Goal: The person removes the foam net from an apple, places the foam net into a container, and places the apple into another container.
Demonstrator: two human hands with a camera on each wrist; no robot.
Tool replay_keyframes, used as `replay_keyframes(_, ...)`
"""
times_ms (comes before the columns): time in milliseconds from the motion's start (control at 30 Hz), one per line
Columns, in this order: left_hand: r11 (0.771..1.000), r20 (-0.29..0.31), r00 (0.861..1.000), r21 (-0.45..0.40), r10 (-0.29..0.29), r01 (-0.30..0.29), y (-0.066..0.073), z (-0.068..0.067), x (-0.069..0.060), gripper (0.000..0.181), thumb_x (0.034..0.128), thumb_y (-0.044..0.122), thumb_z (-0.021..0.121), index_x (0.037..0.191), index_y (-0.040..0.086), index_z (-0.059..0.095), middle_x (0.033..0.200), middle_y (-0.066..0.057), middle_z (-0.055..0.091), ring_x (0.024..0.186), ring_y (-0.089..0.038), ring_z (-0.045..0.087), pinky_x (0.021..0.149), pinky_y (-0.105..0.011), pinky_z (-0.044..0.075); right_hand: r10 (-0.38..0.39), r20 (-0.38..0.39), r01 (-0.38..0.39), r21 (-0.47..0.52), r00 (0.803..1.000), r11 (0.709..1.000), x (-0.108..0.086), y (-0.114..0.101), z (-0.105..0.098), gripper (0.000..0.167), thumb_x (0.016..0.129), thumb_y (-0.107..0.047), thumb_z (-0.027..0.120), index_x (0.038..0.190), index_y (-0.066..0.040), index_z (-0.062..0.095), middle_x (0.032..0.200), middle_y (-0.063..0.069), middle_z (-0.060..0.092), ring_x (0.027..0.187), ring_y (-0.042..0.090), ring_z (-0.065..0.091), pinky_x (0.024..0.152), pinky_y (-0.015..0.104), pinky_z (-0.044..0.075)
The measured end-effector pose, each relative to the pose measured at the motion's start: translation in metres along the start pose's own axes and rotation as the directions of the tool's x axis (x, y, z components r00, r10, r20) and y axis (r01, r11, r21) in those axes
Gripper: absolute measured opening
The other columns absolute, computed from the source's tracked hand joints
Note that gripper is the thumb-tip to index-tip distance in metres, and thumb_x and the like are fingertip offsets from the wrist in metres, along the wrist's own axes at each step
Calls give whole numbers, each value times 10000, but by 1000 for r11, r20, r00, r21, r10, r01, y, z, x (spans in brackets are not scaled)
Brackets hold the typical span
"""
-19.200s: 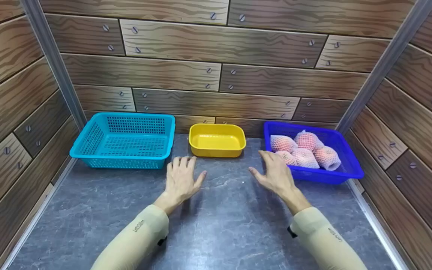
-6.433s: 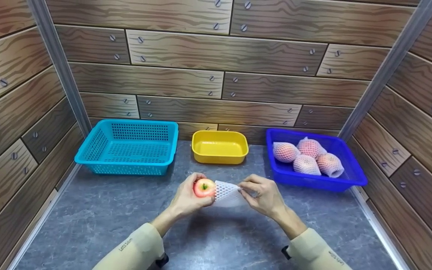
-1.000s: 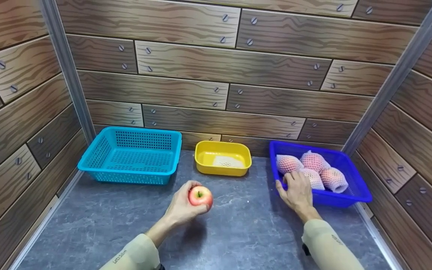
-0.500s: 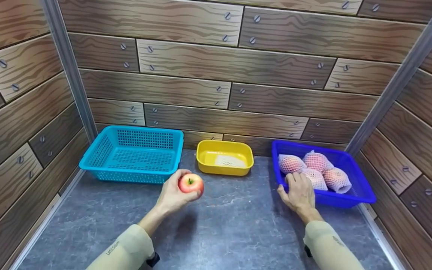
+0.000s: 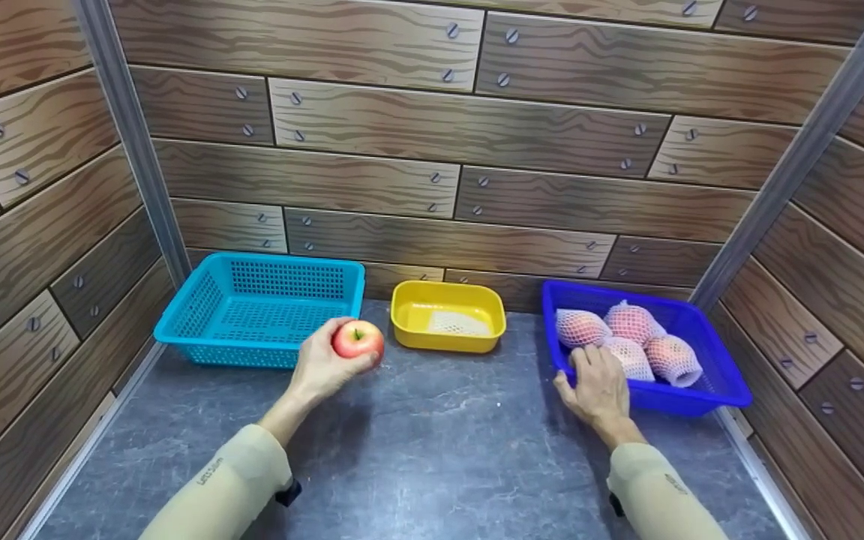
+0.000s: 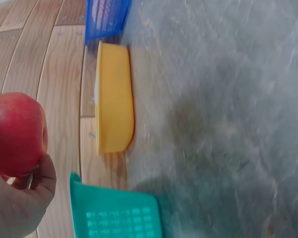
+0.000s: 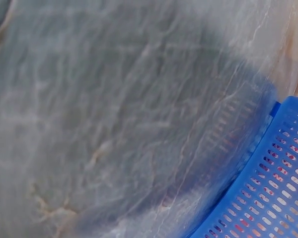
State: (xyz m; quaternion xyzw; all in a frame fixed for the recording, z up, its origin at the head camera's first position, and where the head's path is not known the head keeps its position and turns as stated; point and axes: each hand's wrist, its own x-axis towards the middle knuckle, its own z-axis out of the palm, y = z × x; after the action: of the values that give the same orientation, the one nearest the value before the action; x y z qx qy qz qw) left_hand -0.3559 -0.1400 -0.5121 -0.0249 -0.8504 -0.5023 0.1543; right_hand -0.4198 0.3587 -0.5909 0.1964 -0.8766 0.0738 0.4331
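A bare red and yellow apple [image 5: 358,342] is gripped by the left hand [image 5: 323,364], held up near the front right corner of the teal basket [image 5: 259,355]. The left wrist view shows the same apple [image 6: 19,134] with fingers and thumb around it. At the blue basket [image 5: 683,401], the right hand [image 5: 595,386] rests over the front left rim, fingers bent inside beside the netted fruit [image 5: 629,358]. Its fingertips are partly hidden. The right wrist view shows the basket's slotted side [image 7: 268,193] but not the hand.
Between the two baskets stands a yellow bin [image 5: 448,341] with a piece of white foam netting [image 5: 458,323] inside. Several netted fruits lie in the blue basket. Wood-patterned panels [image 5: 372,180] enclose the grey table [image 5: 432,450] at the back and both sides.
The left hand has carried the apple leftward and slightly up, closer to the teal basket. The right hand has stayed at the blue basket's rim. Earlier, netting was pulled off an apple.
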Motion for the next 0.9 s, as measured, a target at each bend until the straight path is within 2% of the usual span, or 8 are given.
replay_keyframes(233, 999, -42, 999, 42, -20, 22, -8, -9, 22, 706, 824, 328, 949, 1438, 89, 695, 1379, -152, 752, 1220, -339, 694, 1070, -487, 581, 0, 4, 0, -4, 1000, 1000, 0, -1, 0, 348, 834, -398, 623, 900, -60, 578, 855, 155, 548, 782, 392, 486, 736, 521, 421)
replay_keyframes(433, 993, -65, 996, 91, -66, 72, -10, -17, 43, 723, 837, 374, 928, 1447, 82, 669, 1381, -197, 669, 1244, -366, 609, 1049, -499, 536, 2, 5, -2, -4, 1000, 1000, 1, -1, -1, 353, 844, -403, 616, 904, -57, 584, 857, 159, 549, 777, 389, 487, 730, 523, 421)
replay_keyframes(600, 990, -99, 992, 113, -77, 88, -17, -22, 61, 711, 841, 383, 907, 1439, 76, 676, 1361, -223, 668, 1237, -388, 618, 1027, -513, 525, 2, -1, -2, -2, 1000, 1000, 1, -1, 0, 355, 841, -401, 621, 901, -54, 579, 855, 161, 545, 776, 398, 489, 736, 524, 420)
replay_keyframes(900, 962, -99, 974, 164, -202, 217, -37, -25, 82, 775, 867, 426, 845, 1514, 71, 608, 1420, -239, 613, 1327, -415, 558, 1096, -565, 511, -4, 14, 4, -9, 1000, 1000, 0, -1, -1, 339, 833, -388, 623, 894, -58, 573, 846, 148, 542, 774, 387, 487, 731, 514, 422)
